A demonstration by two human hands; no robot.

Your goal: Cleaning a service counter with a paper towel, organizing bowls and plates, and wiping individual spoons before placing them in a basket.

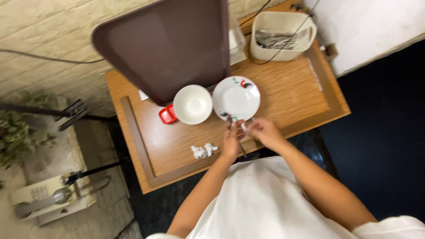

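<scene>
My left hand [231, 142] grips a dark utensil [234, 132] whose tip rests at the near rim of a white plate [236, 97]. My right hand [262, 131] is closed on a small white object right beside the left hand, just below the plate. Small red and green scraps lie at the plate's far edge. An empty white bowl [192, 104] stands left of the plate, touching a small red container [168, 114]. A crumpled white tissue [203, 151] lies on the wooden table [287, 88], left of my left hand.
A large brown tray [164, 44] leans upright at the back left of the table. A beige basket [283, 35] with metal cutlery sits at the back right, a dark cable across it. A raised wooden border edges the table. Stone floor and a telephone [48, 199] lie at left.
</scene>
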